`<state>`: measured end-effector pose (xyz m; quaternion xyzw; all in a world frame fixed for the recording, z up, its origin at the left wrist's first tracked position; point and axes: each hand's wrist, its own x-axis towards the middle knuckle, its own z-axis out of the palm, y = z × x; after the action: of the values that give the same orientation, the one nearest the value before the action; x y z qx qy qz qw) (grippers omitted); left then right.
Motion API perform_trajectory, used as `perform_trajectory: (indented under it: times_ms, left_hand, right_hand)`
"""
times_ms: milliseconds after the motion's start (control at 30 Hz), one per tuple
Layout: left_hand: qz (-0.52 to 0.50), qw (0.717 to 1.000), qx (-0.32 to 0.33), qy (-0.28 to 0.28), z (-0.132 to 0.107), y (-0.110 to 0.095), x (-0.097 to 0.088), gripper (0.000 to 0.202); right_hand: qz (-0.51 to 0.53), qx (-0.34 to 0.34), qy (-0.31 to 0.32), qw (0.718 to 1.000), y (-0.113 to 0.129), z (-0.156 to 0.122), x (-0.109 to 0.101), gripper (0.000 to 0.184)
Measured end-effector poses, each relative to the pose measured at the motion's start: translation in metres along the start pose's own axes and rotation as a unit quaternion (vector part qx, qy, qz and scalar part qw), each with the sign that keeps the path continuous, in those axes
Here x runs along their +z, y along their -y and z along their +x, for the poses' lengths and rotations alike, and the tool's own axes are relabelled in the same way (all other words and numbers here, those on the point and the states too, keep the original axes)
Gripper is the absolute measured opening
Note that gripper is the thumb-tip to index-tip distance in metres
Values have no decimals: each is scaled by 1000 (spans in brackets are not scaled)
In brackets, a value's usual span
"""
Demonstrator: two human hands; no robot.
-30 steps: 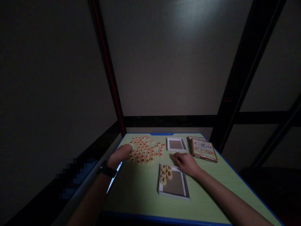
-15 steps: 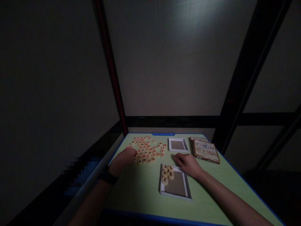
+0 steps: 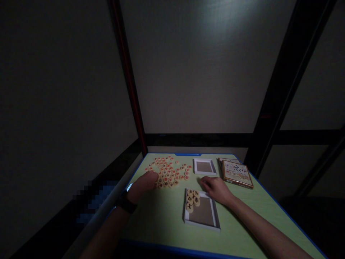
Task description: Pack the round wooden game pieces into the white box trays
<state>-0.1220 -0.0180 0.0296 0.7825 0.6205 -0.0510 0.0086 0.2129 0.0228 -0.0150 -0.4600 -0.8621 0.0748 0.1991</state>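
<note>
Round Chinese chess pieces (image 3: 169, 172) with red and dark characters lie spread over the left half of the table. At their near left edge is my left hand (image 3: 147, 181), with its fingers curled down; the fingertips and anything in them are hidden. My right hand (image 3: 217, 189) is closed just beyond the far right corner of a shallow grey-white tray (image 3: 203, 212). Its fingers are bent together, and I cannot make out what they hold, if anything. Several pieces with dark characters (image 3: 192, 199) lie in two columns at the tray's left side.
A second shallow tray (image 3: 205, 166) sits farther back. Two printed flat boxes (image 3: 236, 173) overlap at the right. The green tabletop (image 3: 159, 216) has a blue edge, with a grey wall (image 3: 196, 90) behind. I wear a dark wristband (image 3: 126, 203) on my left wrist.
My left hand has shifted slightly right and nearer along the edge of the spread pieces. The right hand stays by the tray, and the pieces in the tray are unchanged.
</note>
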Motion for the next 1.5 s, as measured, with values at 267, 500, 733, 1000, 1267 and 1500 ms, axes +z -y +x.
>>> perform_trajectory:
  times_ms: [267,500,733,1000,1267,1500]
  left_hand:
    - [-4,999,28,-26,7,4,11,22]
    - [-31,997,66,-24,14,1,23,26]
    - [-51,997,52,-17,8,-4,24,23]
    - [-30,999,44,-7,7,-7,29,17]
    - [-98,979,120,-136,5,-42,18,16]
    - [-247,929,181,-210,25,-120,-28,14]
  right_hand:
    - [-8,4,13,1000,1,0,-2,29]
    - [-4,-1,3,1000,0,0,-1,28]
    - [2,-6,-2,1000,-1,0,0,30]
    - [7,-10,-4,1000,-1,0,1,31]
    - [201,39,-159,966,3,-3,-2,35]
    - [651,81,-63,752,36,-5,-6,55]
